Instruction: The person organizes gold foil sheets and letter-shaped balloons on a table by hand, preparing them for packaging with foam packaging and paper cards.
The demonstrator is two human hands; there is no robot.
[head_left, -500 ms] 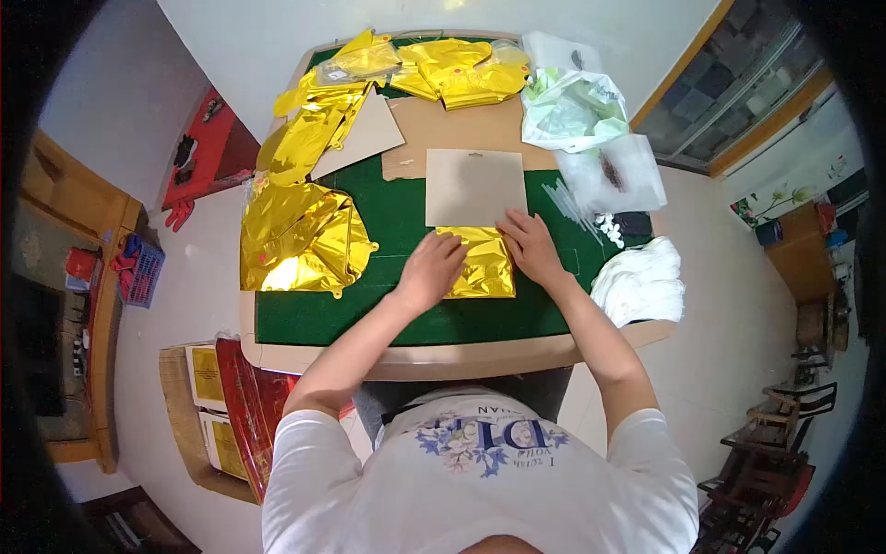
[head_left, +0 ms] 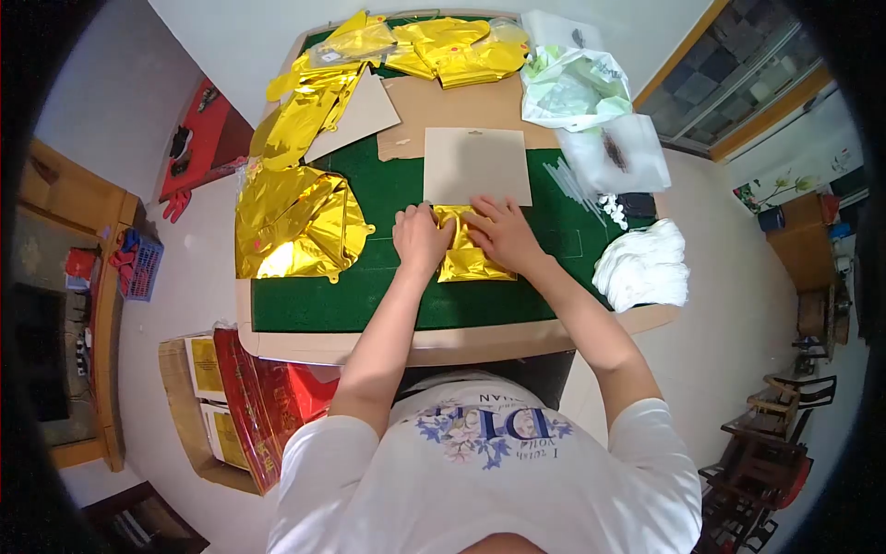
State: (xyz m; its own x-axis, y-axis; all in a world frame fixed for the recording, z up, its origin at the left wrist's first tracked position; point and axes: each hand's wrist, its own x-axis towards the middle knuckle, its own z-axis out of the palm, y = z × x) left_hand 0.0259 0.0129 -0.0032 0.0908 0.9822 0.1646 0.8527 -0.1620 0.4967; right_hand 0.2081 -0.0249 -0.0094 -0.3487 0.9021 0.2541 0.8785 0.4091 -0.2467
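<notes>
A folded gold foil piece (head_left: 475, 265) lies on the green mat (head_left: 369, 305) in front of me. My left hand (head_left: 420, 240) rests at its left edge, fingers curled, thumb against the foil. Over the foil's upper right part lies my right hand (head_left: 503, 234), fingers spread and pressed flat. Just beyond both hands, a beige card (head_left: 475, 166) with a small slot at its top touches or nearly touches the foil's far edge. What lies under my palms is hidden.
Large gold foil pieces (head_left: 300, 222) cover the mat's left side and more (head_left: 457, 51) lie at the back. A second card (head_left: 355, 120) leans among them. At right are a plastic bag (head_left: 577, 88), clear sticks (head_left: 572, 189), small white pieces (head_left: 612, 212) and a white bundle (head_left: 643, 265).
My left hand has shifted slightly left to the foil's edge. My right hand has moved left from the card's lower corner onto the foil. The view has tilted a little.
</notes>
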